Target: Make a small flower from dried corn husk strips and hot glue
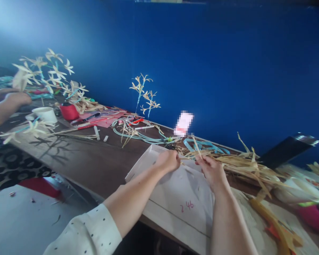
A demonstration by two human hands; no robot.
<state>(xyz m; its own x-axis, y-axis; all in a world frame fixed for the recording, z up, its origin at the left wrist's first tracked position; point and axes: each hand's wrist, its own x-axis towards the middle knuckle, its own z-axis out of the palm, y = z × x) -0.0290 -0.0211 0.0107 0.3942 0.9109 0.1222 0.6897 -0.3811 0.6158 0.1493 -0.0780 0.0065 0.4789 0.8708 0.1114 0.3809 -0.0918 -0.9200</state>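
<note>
My right hand (212, 170) pinches a thin pale strip (197, 147) that points up and away from its fingertips. To its left, my left hand (169, 161) is closed, and what its fingers hold is too small to make out. Both hands are above a white box lid (138, 166) and a white sheet (172, 198) with "2.46" written on it in red. Just beyond and to the right of my fingers lies a heap of dried straw-coloured husk leaves (239, 166). A light blue ribbon (202, 146) curls behind the hands.
Pale dried-leaf flowers (55, 72) stand at the left, two smaller sprays (140, 86) by the blue wall (228, 63). Another person's hands (17, 99) work at far left. A white cup (46, 115), coiled tubing (119, 129), a blurred-out phone (184, 124) and yellow-handled tool (271, 221) lie around.
</note>
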